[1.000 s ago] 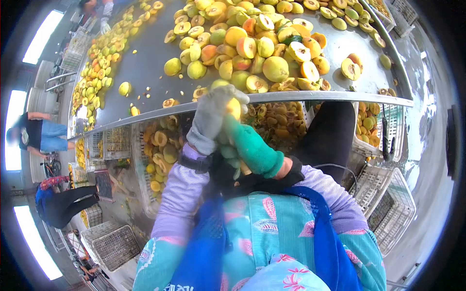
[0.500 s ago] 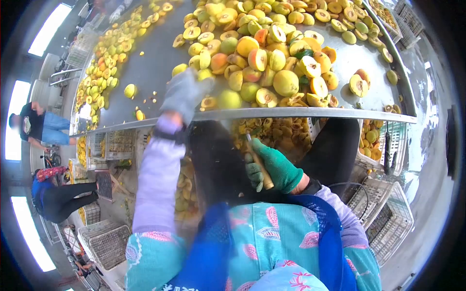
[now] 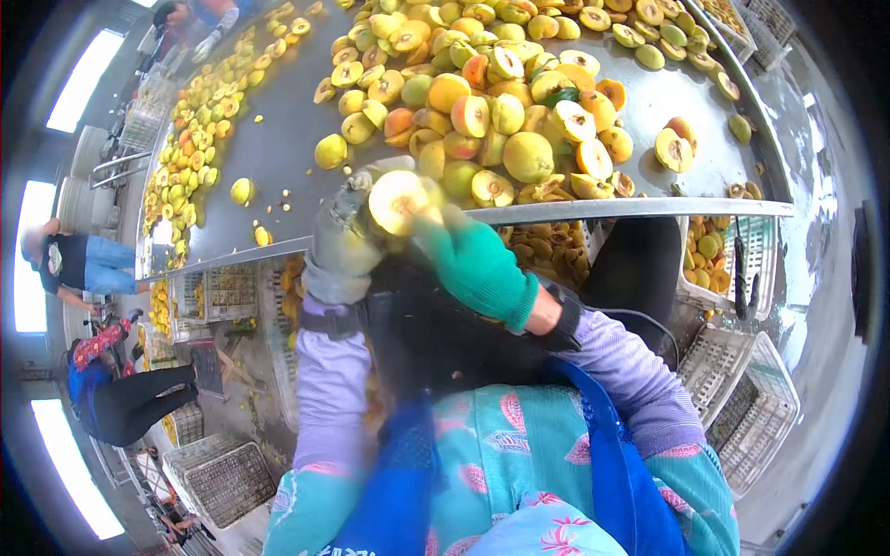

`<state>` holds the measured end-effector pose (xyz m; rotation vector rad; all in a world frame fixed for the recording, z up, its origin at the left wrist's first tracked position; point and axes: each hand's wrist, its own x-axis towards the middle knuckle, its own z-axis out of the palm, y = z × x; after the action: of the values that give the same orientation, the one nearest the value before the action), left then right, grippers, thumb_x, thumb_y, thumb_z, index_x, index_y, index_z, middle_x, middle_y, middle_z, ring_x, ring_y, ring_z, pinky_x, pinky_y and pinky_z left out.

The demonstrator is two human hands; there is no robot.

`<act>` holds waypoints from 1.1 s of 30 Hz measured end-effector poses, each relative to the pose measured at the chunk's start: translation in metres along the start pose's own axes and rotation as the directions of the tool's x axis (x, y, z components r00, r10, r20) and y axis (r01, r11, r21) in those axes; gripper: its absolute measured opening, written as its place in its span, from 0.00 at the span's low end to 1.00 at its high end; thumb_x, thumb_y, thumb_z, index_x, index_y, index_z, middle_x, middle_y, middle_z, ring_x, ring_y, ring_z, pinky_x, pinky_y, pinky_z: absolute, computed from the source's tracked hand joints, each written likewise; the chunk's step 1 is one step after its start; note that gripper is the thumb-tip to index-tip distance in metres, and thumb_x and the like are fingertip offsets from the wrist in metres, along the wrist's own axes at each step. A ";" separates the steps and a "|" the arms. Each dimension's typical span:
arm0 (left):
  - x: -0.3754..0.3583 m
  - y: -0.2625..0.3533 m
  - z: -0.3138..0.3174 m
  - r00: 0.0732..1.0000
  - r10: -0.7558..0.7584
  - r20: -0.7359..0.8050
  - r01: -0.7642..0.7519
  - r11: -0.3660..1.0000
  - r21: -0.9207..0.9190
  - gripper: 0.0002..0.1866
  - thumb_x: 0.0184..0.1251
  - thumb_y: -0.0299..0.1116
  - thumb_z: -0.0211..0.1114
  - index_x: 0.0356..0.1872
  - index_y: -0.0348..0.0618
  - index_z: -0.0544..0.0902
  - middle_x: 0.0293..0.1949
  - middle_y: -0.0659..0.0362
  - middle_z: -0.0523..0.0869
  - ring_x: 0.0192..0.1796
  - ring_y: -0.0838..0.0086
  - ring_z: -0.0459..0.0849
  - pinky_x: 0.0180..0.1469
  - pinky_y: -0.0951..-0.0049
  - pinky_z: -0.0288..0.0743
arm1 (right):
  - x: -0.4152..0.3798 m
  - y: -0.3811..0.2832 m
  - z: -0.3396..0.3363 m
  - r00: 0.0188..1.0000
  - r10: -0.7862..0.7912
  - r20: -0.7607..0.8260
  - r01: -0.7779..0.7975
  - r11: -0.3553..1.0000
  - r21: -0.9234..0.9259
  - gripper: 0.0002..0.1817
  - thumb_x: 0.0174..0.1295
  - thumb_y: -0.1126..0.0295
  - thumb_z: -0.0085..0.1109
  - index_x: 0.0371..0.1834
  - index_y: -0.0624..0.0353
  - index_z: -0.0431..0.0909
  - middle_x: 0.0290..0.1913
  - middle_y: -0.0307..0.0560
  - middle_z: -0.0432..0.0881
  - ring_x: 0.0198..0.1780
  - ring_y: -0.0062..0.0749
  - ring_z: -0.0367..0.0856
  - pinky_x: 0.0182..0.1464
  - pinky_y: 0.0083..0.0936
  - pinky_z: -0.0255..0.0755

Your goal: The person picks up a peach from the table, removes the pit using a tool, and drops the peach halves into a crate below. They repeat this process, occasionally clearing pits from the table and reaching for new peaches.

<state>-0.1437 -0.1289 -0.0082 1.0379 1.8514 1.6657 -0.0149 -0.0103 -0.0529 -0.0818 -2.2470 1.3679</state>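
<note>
In the head view, my left hand (image 3: pixel 341 236), in a grey glove, grips a halved yellow peach (image 3: pixel 399 200) near the table's front edge, its cut face showing. My right hand (image 3: pixel 482 269), in a green glove, is closed and meets the fruit from the right; its fingertips are blurred. The wooden-handled tool with a thin metal end, seen in this hand half a second ago, is now hidden by the glove. Just beyond both hands, a heap of whole and halved peaches (image 3: pixel 528 157) lies on the metal table (image 3: pixel 287 167).
A raised rim (image 3: pixel 640 208) runs along the table's front. Another row of peaches (image 3: pixel 199 139) lies at the left. Below are a crate of peaches (image 3: pixel 709 255) and a white crate (image 3: pixel 756 408). Other people (image 3: pixel 120 389) stand at the left; a gloved hand (image 3: pixel 206 46) works at the far side.
My left hand has drawn back from the heap with a peach half. My right hand has risen from my lap to meet it, and the tool has gone out of sight.
</note>
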 end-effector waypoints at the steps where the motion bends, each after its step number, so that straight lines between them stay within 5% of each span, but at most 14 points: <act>1: -0.002 0.004 0.011 0.987 -0.161 -0.002 0.149 0.919 -0.364 0.23 0.79 0.46 0.48 0.58 0.35 0.74 0.49 0.47 0.86 0.48 0.66 0.86 0.54 0.69 0.79 | -0.003 0.004 0.003 0.998 -0.043 -0.037 0.042 0.999 -0.033 0.09 0.71 0.66 0.50 0.46 0.58 0.75 0.31 0.60 0.77 0.31 0.59 0.79 0.29 0.51 0.70; 2: -0.002 0.010 0.016 0.977 -0.202 0.067 0.203 0.790 -0.578 0.22 0.80 0.44 0.45 0.56 0.35 0.76 0.48 0.49 0.87 0.48 0.68 0.86 0.54 0.69 0.79 | -0.005 0.007 0.008 0.994 -0.088 -0.069 0.083 0.994 -0.068 0.09 0.70 0.67 0.50 0.47 0.58 0.75 0.32 0.59 0.77 0.31 0.58 0.79 0.29 0.50 0.70; 4: -0.001 0.006 0.021 0.999 -0.023 -0.043 0.020 0.997 -0.079 0.25 0.81 0.47 0.43 0.53 0.35 0.79 0.45 0.51 0.86 0.47 0.70 0.84 0.52 0.71 0.78 | -0.009 0.010 0.012 0.990 -0.110 -0.086 0.101 0.989 -0.106 0.09 0.69 0.69 0.50 0.48 0.57 0.75 0.33 0.59 0.76 0.31 0.57 0.79 0.29 0.49 0.71; 5: -0.001 0.005 0.023 0.995 0.082 -0.062 -0.068 0.978 0.198 0.26 0.81 0.48 0.42 0.52 0.35 0.80 0.44 0.52 0.86 0.46 0.71 0.84 0.50 0.72 0.77 | -0.011 0.009 0.014 0.993 -0.086 -0.076 0.078 0.991 -0.107 0.09 0.68 0.70 0.51 0.49 0.57 0.75 0.33 0.59 0.76 0.31 0.57 0.79 0.29 0.49 0.71; 7: -0.003 0.011 0.029 0.988 0.119 -0.094 -0.093 0.964 0.250 0.25 0.82 0.46 0.43 0.50 0.35 0.81 0.40 0.54 0.86 0.43 0.73 0.84 0.47 0.73 0.77 | -0.013 0.003 0.015 0.998 -0.020 -0.056 0.017 0.998 -0.054 0.10 0.67 0.71 0.51 0.49 0.58 0.75 0.33 0.58 0.75 0.31 0.56 0.79 0.28 0.48 0.71; 11: -0.007 0.009 0.043 0.956 -0.107 -0.273 0.083 0.992 -0.097 0.21 0.80 0.43 0.49 0.44 0.35 0.83 0.31 0.57 0.86 0.34 0.76 0.83 0.40 0.76 0.77 | -0.017 -0.011 0.014 0.996 0.088 -0.035 -0.083 0.991 0.109 0.11 0.69 0.70 0.50 0.49 0.62 0.74 0.33 0.59 0.75 0.31 0.58 0.78 0.30 0.48 0.71; 15: -0.005 -0.001 0.051 0.910 -0.244 -0.334 0.177 0.959 -0.220 0.19 0.77 0.42 0.55 0.40 0.35 0.84 0.29 0.58 0.85 0.30 0.77 0.82 0.36 0.76 0.77 | -0.017 -0.019 0.015 0.945 0.322 0.055 -0.322 0.888 0.328 0.14 0.73 0.65 0.46 0.47 0.67 0.74 0.34 0.62 0.78 0.32 0.60 0.78 0.34 0.45 0.71; 18: -0.001 -0.001 0.052 0.909 -0.274 -0.313 0.212 0.953 -0.216 0.17 0.76 0.41 0.57 0.41 0.35 0.84 0.35 0.56 0.87 0.33 0.74 0.85 0.37 0.75 0.80 | -0.010 -0.033 0.005 0.906 0.411 0.105 -0.401 0.750 0.526 0.20 0.75 0.58 0.45 0.43 0.68 0.74 0.30 0.60 0.79 0.32 0.55 0.78 0.38 0.43 0.72; 21: 0.008 0.002 0.043 0.934 -0.291 -0.205 0.284 0.957 -0.064 0.17 0.75 0.41 0.58 0.39 0.35 0.84 0.34 0.56 0.87 0.32 0.75 0.85 0.36 0.75 0.80 | -0.017 -0.001 0.015 0.975 0.215 0.059 -0.223 0.920 0.323 0.25 0.75 0.52 0.44 0.37 0.66 0.75 0.26 0.51 0.77 0.28 0.37 0.77 0.33 0.36 0.72; 24: 0.015 0.007 0.038 0.928 -0.367 -0.062 0.368 0.930 0.005 0.17 0.74 0.41 0.59 0.38 0.35 0.84 0.32 0.57 0.87 0.32 0.75 0.84 0.36 0.75 0.79 | -0.020 -0.018 0.015 0.822 0.490 0.288 -0.528 0.471 0.706 0.25 0.75 0.48 0.43 0.36 0.62 0.75 0.24 0.41 0.74 0.24 0.25 0.73 0.26 0.29 0.68; 26: 0.018 0.007 0.040 0.920 -0.393 -0.017 0.390 0.917 -0.089 0.17 0.74 0.42 0.59 0.37 0.35 0.84 0.31 0.57 0.87 0.31 0.76 0.84 0.36 0.75 0.78 | -0.018 -0.026 0.017 0.803 0.515 0.300 -0.518 0.353 0.779 0.25 0.75 0.47 0.43 0.35 0.58 0.75 0.23 0.38 0.72 0.22 0.23 0.71 0.23 0.24 0.65; 29: 0.025 -0.006 0.029 0.950 -0.212 0.228 0.143 0.948 0.284 0.18 0.74 0.43 0.58 0.39 0.35 0.84 0.31 0.58 0.86 0.31 0.76 0.83 0.36 0.75 0.78 | -0.019 -0.029 0.016 0.732 0.558 0.392 -0.554 0.153 0.818 0.24 0.74 0.45 0.44 0.31 0.54 0.73 0.22 0.35 0.71 0.20 0.22 0.69 0.20 0.22 0.64; 31: 0.036 -0.008 0.023 0.911 -0.211 0.354 0.077 0.930 0.358 0.19 0.75 0.45 0.57 0.39 0.35 0.83 0.30 0.57 0.86 0.31 0.76 0.83 0.36 0.75 0.78 | -0.018 -0.027 0.013 0.684 0.503 0.527 -0.563 -0.095 0.821 0.24 0.73 0.44 0.45 0.30 0.52 0.72 0.22 0.34 0.70 0.19 0.22 0.67 0.18 0.22 0.63; 33: 0.037 -0.003 0.025 0.917 -0.241 0.316 0.186 0.963 0.194 0.20 0.76 0.46 0.56 0.39 0.36 0.83 0.30 0.57 0.86 0.30 0.76 0.83 0.35 0.76 0.77 | -0.015 -0.023 0.009 0.666 0.324 0.672 -0.521 -0.442 0.730 0.23 0.72 0.42 0.46 0.30 0.49 0.71 0.22 0.34 0.69 0.17 0.21 0.65 0.17 0.21 0.62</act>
<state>-0.1483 -0.0846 -0.0102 1.0637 1.8133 1.1462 -0.0017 -0.0336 -0.0428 -0.4288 -0.2081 3.3129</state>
